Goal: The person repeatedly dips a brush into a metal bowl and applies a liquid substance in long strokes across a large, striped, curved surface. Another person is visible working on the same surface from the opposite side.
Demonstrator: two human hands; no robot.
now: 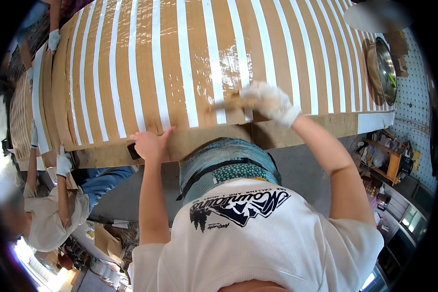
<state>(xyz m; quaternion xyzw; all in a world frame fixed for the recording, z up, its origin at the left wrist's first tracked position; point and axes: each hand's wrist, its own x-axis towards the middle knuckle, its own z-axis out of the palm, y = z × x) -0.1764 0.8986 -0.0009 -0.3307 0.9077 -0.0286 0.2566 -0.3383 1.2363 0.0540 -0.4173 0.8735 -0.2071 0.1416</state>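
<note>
L hand (149, 145) bare, thumb splayed, resting unclenched at near edge of white-striped brown sheet (146, 63), which spreads ahead of both hands. Gloved R hand (267, 101) grasps a tan tool (224, 104) (v. blurry) over it; metal bowl (385, 58) well right of R hand.

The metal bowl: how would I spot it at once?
Find the large brown surface with white stripes, and follow it to its right end. There, near the pale dotted wall, sits the metal bowl. Its round, shiny body and the bright green item inside set it apart from the dull brown cardboard nearby.
</note>
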